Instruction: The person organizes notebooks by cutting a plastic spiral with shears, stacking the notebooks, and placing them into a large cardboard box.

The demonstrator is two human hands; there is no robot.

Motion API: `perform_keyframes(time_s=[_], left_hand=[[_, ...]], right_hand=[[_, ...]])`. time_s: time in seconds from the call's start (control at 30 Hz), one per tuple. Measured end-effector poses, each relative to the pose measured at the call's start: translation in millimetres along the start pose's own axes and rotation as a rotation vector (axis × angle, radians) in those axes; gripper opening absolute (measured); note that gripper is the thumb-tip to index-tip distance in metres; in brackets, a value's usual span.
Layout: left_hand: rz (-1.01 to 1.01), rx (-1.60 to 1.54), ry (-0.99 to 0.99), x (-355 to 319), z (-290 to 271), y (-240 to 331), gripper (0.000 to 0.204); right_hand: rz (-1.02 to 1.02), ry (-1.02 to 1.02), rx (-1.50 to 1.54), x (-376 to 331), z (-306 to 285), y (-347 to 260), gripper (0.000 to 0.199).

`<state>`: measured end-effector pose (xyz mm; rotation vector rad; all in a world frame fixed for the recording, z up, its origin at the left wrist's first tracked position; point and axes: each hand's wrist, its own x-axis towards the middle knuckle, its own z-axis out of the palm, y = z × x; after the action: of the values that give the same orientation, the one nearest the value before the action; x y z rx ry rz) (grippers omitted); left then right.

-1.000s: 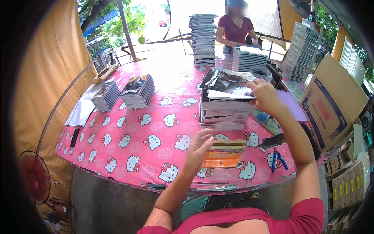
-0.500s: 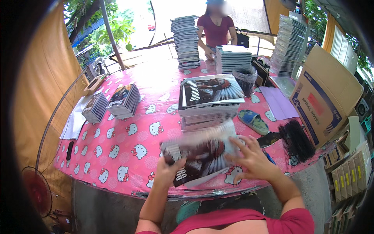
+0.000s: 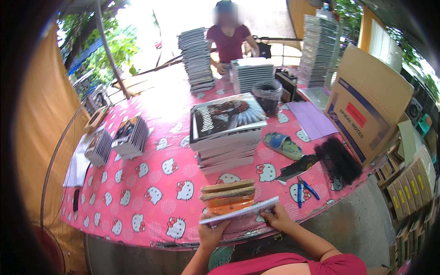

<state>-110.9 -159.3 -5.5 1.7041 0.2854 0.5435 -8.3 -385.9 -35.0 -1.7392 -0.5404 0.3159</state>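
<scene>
Pink cloth with a white cartoon-cat print covers the table (image 3: 151,183), which fills the middle of the frame. Low in the centre, the person's two hands hold one thin notebook (image 3: 239,210) edge-on to the camera, so only its white page edge and a row of punched holes show. The left hand (image 3: 211,233) clasps its lower left end, fingers curled shut around it; the right hand (image 3: 278,215) pinches the right end, thumb on top — a grip at both ends that likely keeps the limp sheets square. Just behind the notebook, touching or nearly so, sits a small wooden-and-orange block (image 3: 228,196), perhaps a jig to work against, though its use cannot be told.

Above it, in mid-frame, rises a tall stack of notebooks (image 3: 227,137) with a dark printed cover on top, close enough to reach. To the right lie blue-handled pliers (image 3: 303,189), a bundle of black wire spirals (image 3: 339,160) and a sandal (image 3: 283,145). Two small fanned piles (image 3: 120,140) sit at the left. At the upper centre another person (image 3: 229,39) stands beside more stacks; a cardboard box (image 3: 366,114) leans at the right.
</scene>
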Motion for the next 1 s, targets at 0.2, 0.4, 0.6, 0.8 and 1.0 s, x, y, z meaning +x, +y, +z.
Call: perform_keyframes(time_s=[0.2, 0.4, 0.6, 0.8, 1.0], left_hand=[[-0.233, -0.033, -0.063, -4, -4, -9, 0.026], [0.273, 0.005, 0.007, 34, -11, 66, 0.010], [0.312, 0.074, 0.015, 78, -19, 69, 0.017], [0.357, 0.126, -0.017, 76, -12, 93, 0.018], [0.473, 0.019, 0.030, 81, 2, 91, 0.021]], right_hand=[[-0.116, 0.019, -0.352, 5, -6, -5, 0.029], [-0.427, 0.098, -0.101, 40, -20, -40, 0.026], [-0.329, 0.203, -0.250, 62, -6, -58, 0.021], [-0.338, 0.216, -0.165, 62, -10, -56, 0.021], [-0.389, 0.339, -0.149, 66, -13, -55, 0.017]])
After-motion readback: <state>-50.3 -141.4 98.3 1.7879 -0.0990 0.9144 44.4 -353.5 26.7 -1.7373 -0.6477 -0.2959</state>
